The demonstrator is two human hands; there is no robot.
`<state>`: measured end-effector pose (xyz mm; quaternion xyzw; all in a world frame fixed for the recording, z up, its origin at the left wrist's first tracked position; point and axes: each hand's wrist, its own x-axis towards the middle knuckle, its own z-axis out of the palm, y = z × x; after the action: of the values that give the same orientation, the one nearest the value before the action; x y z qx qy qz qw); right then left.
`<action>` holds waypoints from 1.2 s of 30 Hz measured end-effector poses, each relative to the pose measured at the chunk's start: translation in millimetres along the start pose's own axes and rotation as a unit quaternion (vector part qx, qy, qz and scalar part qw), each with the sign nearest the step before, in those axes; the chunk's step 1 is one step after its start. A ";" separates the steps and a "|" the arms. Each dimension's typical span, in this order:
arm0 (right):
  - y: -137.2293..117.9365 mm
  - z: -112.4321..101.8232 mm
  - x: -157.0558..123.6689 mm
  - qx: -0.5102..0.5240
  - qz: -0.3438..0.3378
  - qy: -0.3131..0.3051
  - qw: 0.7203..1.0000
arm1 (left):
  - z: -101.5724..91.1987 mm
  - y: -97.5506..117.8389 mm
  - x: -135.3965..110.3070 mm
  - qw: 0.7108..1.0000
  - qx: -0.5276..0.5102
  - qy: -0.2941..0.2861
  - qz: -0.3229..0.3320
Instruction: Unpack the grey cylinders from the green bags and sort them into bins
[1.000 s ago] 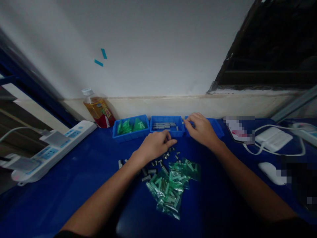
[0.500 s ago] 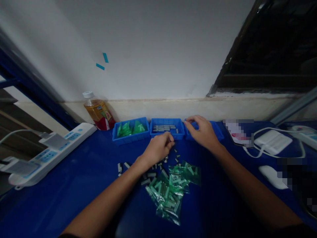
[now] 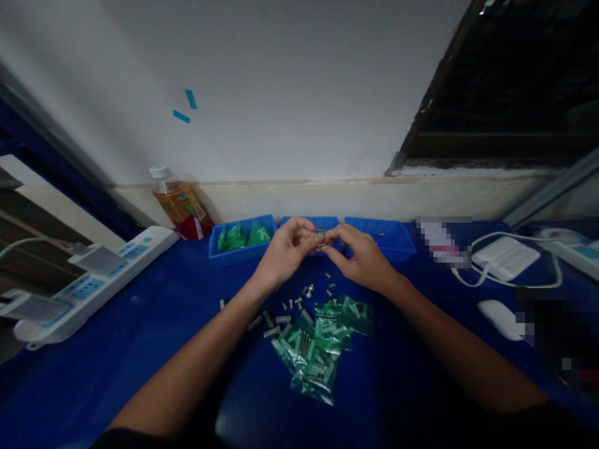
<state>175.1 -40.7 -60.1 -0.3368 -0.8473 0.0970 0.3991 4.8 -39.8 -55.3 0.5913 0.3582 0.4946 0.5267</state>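
My left hand (image 3: 284, 252) and my right hand (image 3: 362, 255) meet fingertip to fingertip in front of the middle blue bin (image 3: 327, 222). Both are closed on a small metal part (image 3: 322, 244), mostly hidden by the fingers; its exact kind is unclear. Metal pieces in the middle bin are largely covered by my hands. On the table nearer me lie loose screws (image 3: 299, 303), several grey metal standoffs (image 3: 283, 319) and green plastic bags (image 3: 311, 355) filled with metal parts.
The left blue bin (image 3: 218, 254) holds green bags; one small screw (image 3: 380, 234) shows in the right blue bin (image 3: 402, 246). A drink bottle (image 3: 180, 202) and power strip (image 3: 100, 280) stand left. A phone, white charger (image 3: 505, 257) and white mouse (image 3: 501, 319) lie right.
My right hand has come left from the right bin, and my left hand has risen from near the loose screws. Their fingertips now meet around the small metal part. The view has shifted slightly.
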 end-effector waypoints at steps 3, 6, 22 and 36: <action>3.0 1.0 -0.6 -0.013 0.014 0.022 1.000 | -3.6 1.3 -0.2 0.998 0.049 -0.026 0.013; 4.6 1.5 -0.2 -0.020 0.026 0.043 0.999 | -7.0 4.0 -2.0 0.986 0.149 -0.048 0.060; 3.7 2.2 -2.1 -0.073 -0.027 0.026 0.997 | -6.3 -0.4 0.6 0.981 0.184 -0.052 -0.005; 86.7 -20.5 -9.6 -0.266 0.303 -0.054 0.913 | 0.3 -12.2 -16.0 0.798 0.581 -0.146 -0.059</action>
<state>237.5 16.3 -90.0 -0.6657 -0.7189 0.0022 0.1999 2.2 -52.7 -70.5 0.8293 0.5315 0.0691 0.1582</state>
